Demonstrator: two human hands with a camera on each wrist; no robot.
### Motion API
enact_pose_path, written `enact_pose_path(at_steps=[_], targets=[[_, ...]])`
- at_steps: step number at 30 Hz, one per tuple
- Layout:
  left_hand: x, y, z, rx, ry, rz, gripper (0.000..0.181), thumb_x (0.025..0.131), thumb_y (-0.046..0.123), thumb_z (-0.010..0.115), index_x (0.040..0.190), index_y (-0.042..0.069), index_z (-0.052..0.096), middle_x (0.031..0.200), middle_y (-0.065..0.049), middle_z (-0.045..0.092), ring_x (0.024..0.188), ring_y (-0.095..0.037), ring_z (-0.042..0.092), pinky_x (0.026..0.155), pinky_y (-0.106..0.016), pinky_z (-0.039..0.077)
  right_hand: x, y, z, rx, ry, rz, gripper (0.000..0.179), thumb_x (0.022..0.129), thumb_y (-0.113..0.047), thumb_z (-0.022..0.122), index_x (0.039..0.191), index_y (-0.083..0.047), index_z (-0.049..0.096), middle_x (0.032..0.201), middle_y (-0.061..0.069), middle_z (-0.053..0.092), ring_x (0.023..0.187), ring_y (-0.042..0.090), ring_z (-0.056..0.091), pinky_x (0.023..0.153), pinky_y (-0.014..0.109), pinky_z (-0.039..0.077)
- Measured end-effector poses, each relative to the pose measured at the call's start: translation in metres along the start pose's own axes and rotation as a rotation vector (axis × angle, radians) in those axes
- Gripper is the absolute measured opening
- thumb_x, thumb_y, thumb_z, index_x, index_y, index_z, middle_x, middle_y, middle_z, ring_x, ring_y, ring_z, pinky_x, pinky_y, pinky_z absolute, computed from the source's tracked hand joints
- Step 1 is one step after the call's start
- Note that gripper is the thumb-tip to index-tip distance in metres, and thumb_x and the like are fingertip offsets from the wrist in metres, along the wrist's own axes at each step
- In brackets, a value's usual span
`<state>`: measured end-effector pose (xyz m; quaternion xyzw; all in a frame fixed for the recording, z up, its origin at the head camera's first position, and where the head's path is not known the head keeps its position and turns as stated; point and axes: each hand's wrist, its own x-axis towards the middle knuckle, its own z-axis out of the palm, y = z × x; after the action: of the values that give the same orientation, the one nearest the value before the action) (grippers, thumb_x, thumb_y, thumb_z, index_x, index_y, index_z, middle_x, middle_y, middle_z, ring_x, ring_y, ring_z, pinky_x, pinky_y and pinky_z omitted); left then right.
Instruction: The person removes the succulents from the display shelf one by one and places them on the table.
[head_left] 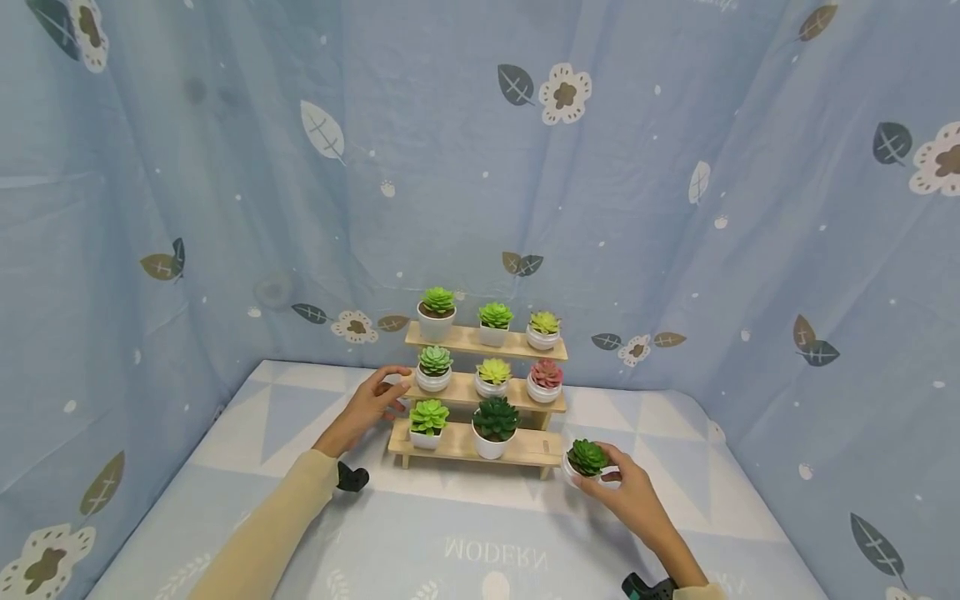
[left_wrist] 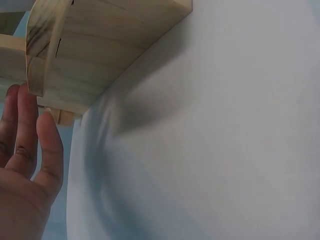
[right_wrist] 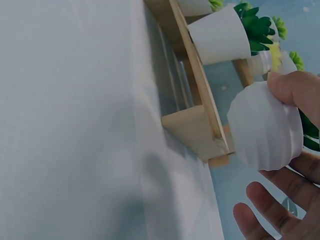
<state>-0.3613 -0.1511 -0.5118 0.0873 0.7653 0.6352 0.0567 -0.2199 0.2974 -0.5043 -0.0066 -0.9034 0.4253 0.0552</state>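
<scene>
My right hand (head_left: 626, 492) pinches a small potted succulent (head_left: 587, 457) with dark green leaves, just off the right end of the lowest shelf. Its ribbed white pot (right_wrist: 267, 127) sits between thumb and fingers in the right wrist view. A three-tier wooden plant stand (head_left: 543, 450) fills the middle. My left hand (head_left: 367, 408) is beside the left end of its middle shelf, fingers loosely bent, fingertips right at the wood. On the lowest shelf are a light green succulent (head_left: 429, 415) and a larger dark green one (head_left: 495, 421); the right end of that shelf is bare.
The middle shelf carries a green succulent (head_left: 435, 362), a yellow-green one (head_left: 493, 372) and a red one (head_left: 545, 375). Three more potted succulents, including a taller pot (head_left: 437, 323), line the top shelf. Behind the patterned tablecloth (head_left: 465, 517) hangs a blue curtain (head_left: 435, 167).
</scene>
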Motion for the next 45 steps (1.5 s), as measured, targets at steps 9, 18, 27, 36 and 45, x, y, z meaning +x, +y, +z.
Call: enact_pose_path(at_steps=[9,18,27,36,45], targets=[[0.002,-0.002,0.001,0.013,-0.011,-0.015,0.048,0.102,0.050,0.061,0.145,0.032,0.051,0.125,-0.015,0.061,0.100,-0.029,0.067,0.087,-0.051,0.053,-0.012,0.013,-0.008,0.007,-0.002,0.067,0.076,0.082,-0.049,0.087,0.143,-0.013,0.058,0.122,0.009,0.065,0.099,0.021,0.064,0.081,0.037,0.055],[0.001,-0.003,0.001,0.003,-0.012,-0.008,0.049,0.102,0.051,0.061,0.146,0.031,0.050,0.124,-0.015,0.061,0.100,-0.030,0.067,0.086,-0.048,0.054,-0.021,0.025,-0.012,0.011,0.012,0.108,0.079,0.081,-0.047,0.087,0.144,-0.010,0.056,0.121,0.011,0.065,0.098,0.022,0.064,0.079,0.036,0.055],[0.001,-0.002,0.001,-0.004,-0.016,-0.006,0.052,0.101,0.054,0.061,0.147,0.032,0.050,0.124,-0.015,0.061,0.101,-0.030,0.066,0.084,-0.045,0.054,-0.025,0.036,-0.016,-0.027,0.010,0.143,0.082,0.082,-0.051,0.086,0.145,-0.009,0.055,0.122,0.011,0.065,0.102,0.023,0.063,0.083,0.039,0.055],[0.002,-0.004,0.002,0.001,-0.015,-0.015,0.050,0.102,0.053,0.060,0.146,0.032,0.050,0.127,-0.016,0.061,0.102,-0.031,0.067,0.081,-0.042,0.054,-0.028,0.044,-0.018,-0.060,0.004,0.177,0.083,0.082,-0.051,0.085,0.144,-0.004,0.055,0.118,0.012,0.066,0.100,0.023,0.063,0.082,0.041,0.054],[0.002,-0.004,0.001,0.006,-0.015,0.001,0.053,0.101,0.055,0.060,0.148,0.032,0.049,0.130,-0.016,0.059,0.103,-0.032,0.066,0.084,-0.047,0.054,-0.028,0.052,-0.026,-0.067,0.012,0.172,0.084,0.083,-0.052,0.085,0.144,-0.004,0.054,0.120,0.011,0.066,0.103,0.022,0.063,0.083,0.039,0.055]])
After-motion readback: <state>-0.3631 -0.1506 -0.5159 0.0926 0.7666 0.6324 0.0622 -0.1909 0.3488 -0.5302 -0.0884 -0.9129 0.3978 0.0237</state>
